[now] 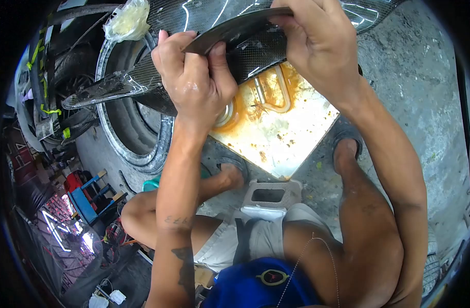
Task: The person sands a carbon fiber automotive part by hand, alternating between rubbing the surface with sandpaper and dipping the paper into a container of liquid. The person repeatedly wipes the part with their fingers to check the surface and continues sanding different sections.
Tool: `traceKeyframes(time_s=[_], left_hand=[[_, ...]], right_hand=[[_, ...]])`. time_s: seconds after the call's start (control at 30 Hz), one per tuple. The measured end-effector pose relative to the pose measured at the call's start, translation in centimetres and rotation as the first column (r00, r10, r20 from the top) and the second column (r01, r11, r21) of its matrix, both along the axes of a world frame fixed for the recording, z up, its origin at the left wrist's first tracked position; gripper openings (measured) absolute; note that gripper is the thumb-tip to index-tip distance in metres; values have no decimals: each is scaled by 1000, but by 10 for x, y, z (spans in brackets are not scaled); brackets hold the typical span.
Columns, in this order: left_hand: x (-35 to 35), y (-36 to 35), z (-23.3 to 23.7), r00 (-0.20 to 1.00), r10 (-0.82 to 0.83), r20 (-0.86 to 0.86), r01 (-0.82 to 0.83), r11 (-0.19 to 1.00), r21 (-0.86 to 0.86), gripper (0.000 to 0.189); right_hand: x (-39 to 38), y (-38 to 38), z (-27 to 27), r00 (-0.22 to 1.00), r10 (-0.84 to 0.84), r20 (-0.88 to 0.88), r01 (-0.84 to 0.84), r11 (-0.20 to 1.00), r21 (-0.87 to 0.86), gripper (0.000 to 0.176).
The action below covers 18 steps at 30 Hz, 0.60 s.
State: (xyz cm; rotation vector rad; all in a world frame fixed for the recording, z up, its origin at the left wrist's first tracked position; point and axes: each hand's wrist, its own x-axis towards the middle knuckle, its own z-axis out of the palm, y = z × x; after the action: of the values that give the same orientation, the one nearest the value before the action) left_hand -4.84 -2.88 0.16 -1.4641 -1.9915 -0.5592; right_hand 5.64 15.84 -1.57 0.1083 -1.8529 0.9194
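Between my hands, a thin dark grey curved strip (232, 30) arches above a glossy carbon-fibre part (258, 59). The fingers of my left hand (196, 77) are closed around the strip's left end, thumb against its near side. At the right end, my right hand (319, 49) pinches it between thumb and fingers. The carbon-fibre part narrows into a pointed arm (109, 90) at the left, and it lies over a rust-stained metal can (281, 131) with a wire handle. My hands hide some of the part.
A tyre (109, 128) lies on the concrete floor (409, 92) at the left. A plastic bag (128, 20) rests near its top. Close before me are a grey hollow block (271, 195) and my feet. Blue-framed gear (91, 203) and cables lie at the lower left.
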Motion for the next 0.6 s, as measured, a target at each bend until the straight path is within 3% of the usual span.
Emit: traceKeyframes(time_s=[0.17, 0.3, 0.43, 0.53, 0.6], left_hand=[[-4, 1, -1, 999, -26, -19, 27, 1000, 15, 13], [-5, -2, 2, 999, -37, -22, 36, 999, -41, 15], [-3, 1, 2, 999, -30, -22, 30, 999, -15, 18], [-2, -2, 11, 991, -78, 108, 64, 989, 131, 23], [8, -14, 28, 965, -58, 255, 8, 981, 194, 24]], right_hand=[[-1, 1, -5, 996, -56, 71, 50, 996, 79, 27], [-2, 1, -8, 1000, -13, 28, 11, 997, 72, 28], [5, 1, 2, 981, -55, 189, 40, 996, 83, 22], [11, -2, 6, 972, -40, 229, 32, 999, 41, 18], [17, -9, 5, 971, 49, 235, -22, 993, -113, 22]])
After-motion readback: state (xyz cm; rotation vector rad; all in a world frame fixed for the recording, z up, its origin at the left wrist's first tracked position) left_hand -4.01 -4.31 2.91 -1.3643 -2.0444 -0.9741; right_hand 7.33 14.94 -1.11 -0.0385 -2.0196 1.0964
